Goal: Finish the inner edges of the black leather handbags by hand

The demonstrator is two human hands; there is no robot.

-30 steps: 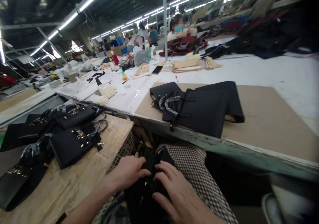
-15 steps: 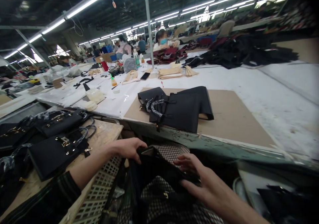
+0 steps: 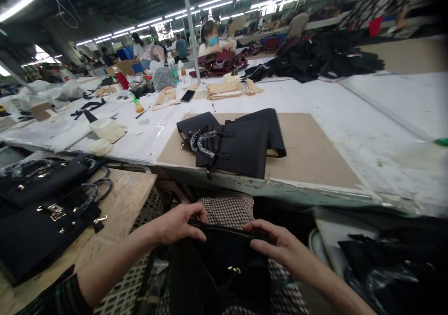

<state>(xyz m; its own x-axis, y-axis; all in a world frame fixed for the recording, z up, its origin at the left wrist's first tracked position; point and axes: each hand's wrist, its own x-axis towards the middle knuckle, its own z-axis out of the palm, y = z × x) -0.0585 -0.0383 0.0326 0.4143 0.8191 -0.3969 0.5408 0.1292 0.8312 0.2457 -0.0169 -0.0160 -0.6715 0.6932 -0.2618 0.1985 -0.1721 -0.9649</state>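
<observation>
A black handbag [image 3: 217, 270] rests on my lap, over checked trousers [image 3: 229, 208]. My left hand [image 3: 180, 222] grips the bag's top edge at its left end, fingers curled over it. My right hand [image 3: 276, 245] holds the same edge at the right end, fingers closed on it. A small gold fitting [image 3: 234, 269] shows on the bag's front. On the table ahead lies another black handbag [image 3: 233, 142] with wrapped handles, flat on a brown cardboard sheet [image 3: 315, 156].
Several black handbags with gold clasps [image 3: 42, 203] are stacked on a wooden bench [image 3: 122, 203] at my left. A white plastic crate [image 3: 147, 210] sits beside it. The long white table [image 3: 350, 105] carries tan pieces, bottles and a phone. Other people work at the far end.
My view has swung right and down. Both hands moved from pressing on the bag to gripping its top edge, and the bag now stands more upright on my lap.
</observation>
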